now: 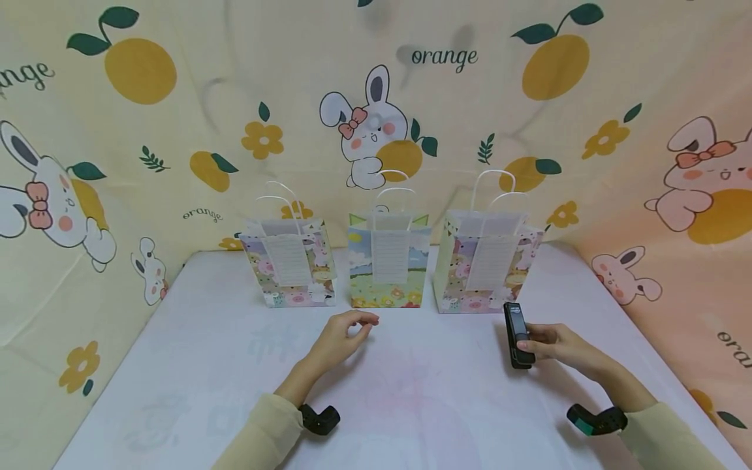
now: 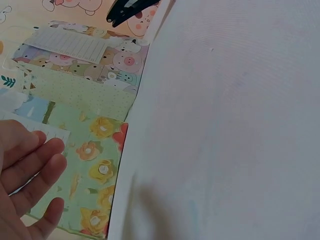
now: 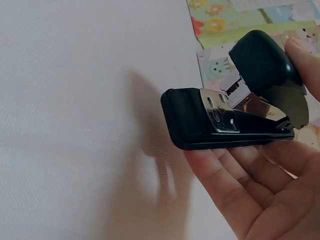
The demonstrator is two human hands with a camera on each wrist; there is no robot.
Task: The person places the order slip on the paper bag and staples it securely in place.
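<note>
A black stapler (image 3: 230, 117) with a metal anvil plate is in my right hand (image 1: 558, 344), thumb on its top arm and fingers under its base. In the head view the stapler (image 1: 517, 336) is held above the table, in front of the right paper bag (image 1: 487, 267). My left hand (image 1: 341, 336) holds nothing, its fingers loosely bent, in front of the middle paper bag (image 1: 361, 281), which has a meadow and flower print. In the left wrist view the flowered bag (image 2: 85, 165) stands behind those fingers (image 2: 45, 185).
Three paper bags with white handles stand in a row at the table's back, the left paper bag (image 1: 323, 297) among them. Lined white paper (image 1: 288, 261) hangs on each front. A printed cloth (image 1: 458, 117) backs the white table (image 1: 194, 365). Black bands (image 1: 320, 420) circle both wrists.
</note>
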